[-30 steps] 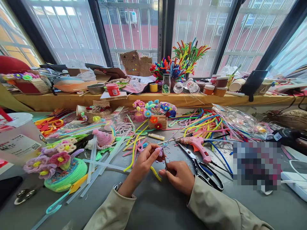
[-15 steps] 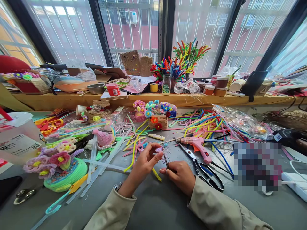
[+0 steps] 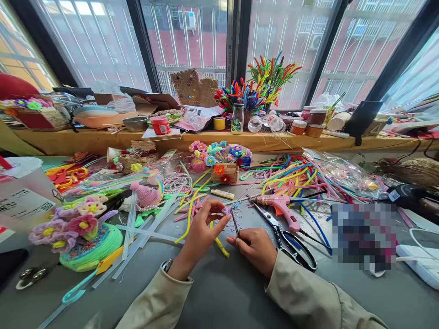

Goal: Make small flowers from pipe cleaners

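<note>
My left hand (image 3: 202, 233) is raised over the grey table (image 3: 219, 292), thumb and forefinger pinched on a tiny purple flower piece (image 3: 226, 210). My right hand (image 3: 255, 246) is closed around thin metal tweezers (image 3: 235, 224), whose tips point up at that piece. A yellow pipe cleaner (image 3: 221, 246) lies on the table between the two hands. Both sleeves are beige.
Large black-handled scissors (image 3: 288, 237) and a pink glue gun (image 3: 283, 208) lie just right of my right hand. Loose pipe cleaners (image 3: 295, 176), a small flower basket (image 3: 224, 171), a green coil with flowers (image 3: 85, 240) and clear strips crowd the table. A cluttered sill (image 3: 219, 137) runs behind.
My left hand has lifted slightly and its fingers have opened into a looser pinch on the small purple piece; the dark red bit under it a second ago no longer shows. The right hand barely moved.
</note>
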A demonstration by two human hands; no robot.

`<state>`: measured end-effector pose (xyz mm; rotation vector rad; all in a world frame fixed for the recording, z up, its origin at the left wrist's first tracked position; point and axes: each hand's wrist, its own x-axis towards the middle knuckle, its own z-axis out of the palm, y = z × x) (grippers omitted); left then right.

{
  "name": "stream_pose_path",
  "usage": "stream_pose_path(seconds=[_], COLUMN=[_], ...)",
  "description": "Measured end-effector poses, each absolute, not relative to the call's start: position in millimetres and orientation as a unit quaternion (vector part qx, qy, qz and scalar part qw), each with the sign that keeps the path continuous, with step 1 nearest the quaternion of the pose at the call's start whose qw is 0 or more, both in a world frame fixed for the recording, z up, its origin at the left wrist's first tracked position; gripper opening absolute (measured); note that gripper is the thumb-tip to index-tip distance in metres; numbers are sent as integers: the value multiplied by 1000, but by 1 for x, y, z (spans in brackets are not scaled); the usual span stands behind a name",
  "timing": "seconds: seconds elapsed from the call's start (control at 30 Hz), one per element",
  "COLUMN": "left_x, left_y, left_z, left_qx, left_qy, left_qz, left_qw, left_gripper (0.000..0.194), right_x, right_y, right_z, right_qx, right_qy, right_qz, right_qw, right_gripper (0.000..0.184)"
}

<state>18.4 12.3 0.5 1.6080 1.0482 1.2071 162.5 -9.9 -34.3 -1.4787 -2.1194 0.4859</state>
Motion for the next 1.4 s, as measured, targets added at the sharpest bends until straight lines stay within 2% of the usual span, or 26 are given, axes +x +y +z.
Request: stream_pose_path(seconds=[0.43,0.93,1.4], left_x=[17,19,19], left_y=[15,11,11], left_z=[-7,7,8], left_qx=[632,544,537], left_qy=[410,402,408], left_qz=[469,476,482], left_qw=[461,562,560], left_gripper=[24,21,21], right_x=[163,163,163], right_y=[-9,-15,-13], right_z=[-36,-29,-32], right_qx=[-548,-526,-520], right_qy=[-779,-771,-787], right_qz=[184,233,198], right_qw=[245,273,267], right_gripper=[47,45,44])
